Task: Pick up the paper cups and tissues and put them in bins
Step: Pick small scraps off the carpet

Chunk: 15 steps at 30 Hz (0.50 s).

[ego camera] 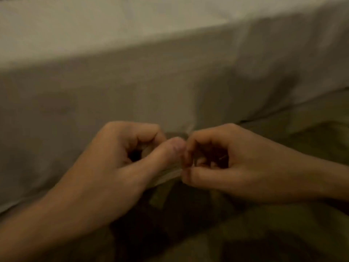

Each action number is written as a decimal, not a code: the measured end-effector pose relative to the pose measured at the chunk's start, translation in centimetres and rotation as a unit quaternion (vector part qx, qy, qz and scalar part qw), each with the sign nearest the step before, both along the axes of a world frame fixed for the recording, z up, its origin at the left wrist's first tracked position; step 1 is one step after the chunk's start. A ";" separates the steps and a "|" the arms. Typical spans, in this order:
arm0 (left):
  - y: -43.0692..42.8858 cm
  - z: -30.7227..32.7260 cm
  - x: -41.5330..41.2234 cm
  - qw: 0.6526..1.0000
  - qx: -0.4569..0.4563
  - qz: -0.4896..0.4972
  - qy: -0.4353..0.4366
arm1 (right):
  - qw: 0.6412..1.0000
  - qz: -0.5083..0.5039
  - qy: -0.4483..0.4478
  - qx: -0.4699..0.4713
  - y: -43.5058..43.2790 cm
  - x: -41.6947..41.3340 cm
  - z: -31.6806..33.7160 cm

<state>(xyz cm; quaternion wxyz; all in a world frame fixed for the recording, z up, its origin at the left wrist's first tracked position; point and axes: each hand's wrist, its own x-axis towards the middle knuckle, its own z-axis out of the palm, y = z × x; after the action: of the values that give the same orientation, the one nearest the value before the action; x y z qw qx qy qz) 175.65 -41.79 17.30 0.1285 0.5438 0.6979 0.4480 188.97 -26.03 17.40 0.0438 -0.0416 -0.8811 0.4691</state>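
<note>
Pinching a thin pale strip, probably a tissue (168, 174), both hands are meeting before a draped bed (170, 76), left hand (120, 159) and right hand (222, 163) fingers clamped together on it, risking tearing or dropping it in dim blur.

A left hand (120, 163) and right hand (232, 167) meet fingertip to fingertip, a thin pale sheet (168, 175) between them, a draped bed edge (132, 87) behind.
</note>
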 end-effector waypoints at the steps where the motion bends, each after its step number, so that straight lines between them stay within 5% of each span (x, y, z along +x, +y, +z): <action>1: 2.0 0.3 0.4 1.000 -0.002 -0.019 0.011 | 0.999 -0.030 -0.006 -0.017 1.6 1.3 0.0; 8: 18.9 11.4 6.6 0.977 -0.048 -0.203 0.037 | 0.922 -0.367 0.064 -0.103 9.2 13.5 8.5; 15: 28.1 33.7 16.4 0.932 -0.119 -0.341 0.007 | 0.842 -0.528 0.044 -0.107 11.0 25.3 30.3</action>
<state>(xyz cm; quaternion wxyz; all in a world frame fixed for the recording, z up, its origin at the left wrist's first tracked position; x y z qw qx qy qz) 192.02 -13.73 50.98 0.3325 0.7330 0.5192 0.2873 214.32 -15.07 47.65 0.3187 -0.4839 -0.6672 0.4681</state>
